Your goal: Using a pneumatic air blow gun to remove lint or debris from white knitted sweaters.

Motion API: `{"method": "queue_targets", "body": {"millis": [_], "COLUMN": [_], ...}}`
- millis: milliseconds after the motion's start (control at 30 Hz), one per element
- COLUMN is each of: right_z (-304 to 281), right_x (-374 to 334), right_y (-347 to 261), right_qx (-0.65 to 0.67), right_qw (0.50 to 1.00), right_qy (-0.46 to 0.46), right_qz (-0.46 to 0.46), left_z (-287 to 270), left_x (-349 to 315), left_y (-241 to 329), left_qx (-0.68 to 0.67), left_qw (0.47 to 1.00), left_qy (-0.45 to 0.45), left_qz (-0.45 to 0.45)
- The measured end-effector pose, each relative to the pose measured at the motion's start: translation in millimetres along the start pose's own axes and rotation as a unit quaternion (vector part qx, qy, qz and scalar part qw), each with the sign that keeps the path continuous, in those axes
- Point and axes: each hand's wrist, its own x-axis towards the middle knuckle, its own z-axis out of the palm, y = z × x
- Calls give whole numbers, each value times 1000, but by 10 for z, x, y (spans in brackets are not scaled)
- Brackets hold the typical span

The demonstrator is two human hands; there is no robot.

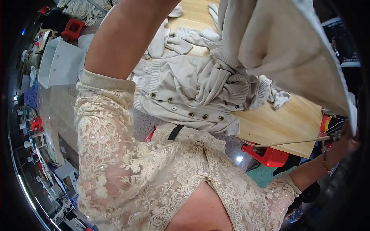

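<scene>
On the far left, below me, a white plastic bin (pixel 58 63) stands on the floor, with a red stool (pixel 73 27) beyond it. Next comes my left forearm, bare above a cream lace sleeve (pixel 101 127), rising steeply out of the top of the picture. I cannot see my left hand, so I cannot tell what its fingers are doing.

At the centre, a heap of beige knit cardigans (pixel 192 92) lies on the wooden table (pixel 285 123), bunched up, with ribbed cuffs and a row of metal snaps along the front band that hangs at the near table edge. More pale knitwear (pixel 173 42) lies farther back on the same tabletop.

Toward the upper right, a large beige garment (pixel 277 50) is raised close in front of the camera, hanging above the heap and covering much of the table's right side. Its far right edge runs down to my right hand (pixel 345 144), which sits at the picture's rim, with a bead bracelet (pixel 325 161) on the wrist. That hand is dark and partly cut off; it seems closed on the garment's edge, though I cannot be certain. Under the table's right end stands another red stool (pixel 269 156).
</scene>
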Motion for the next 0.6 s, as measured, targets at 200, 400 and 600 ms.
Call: {"method": "queue_targets", "body": {"millis": [200,400,600], "right_z": [1072,1575,1449], "right_x": [-359,-317,-617], "right_y": [-526,-634,-1749], "right_qx": [147,185,142], "right_qw": [973,957,972], "right_qy": [-112,-147,-129], "right_qz": [136,166,138], "left_z": [-1494,-2036,-2348], "left_x": [680,696,506], "left_y": [-6,259,498], "left_qx": [205,176,169], "left_qw": [962,974,946], "left_qy": [-121,-62,-257], "left_qz": [136,131,104]}}
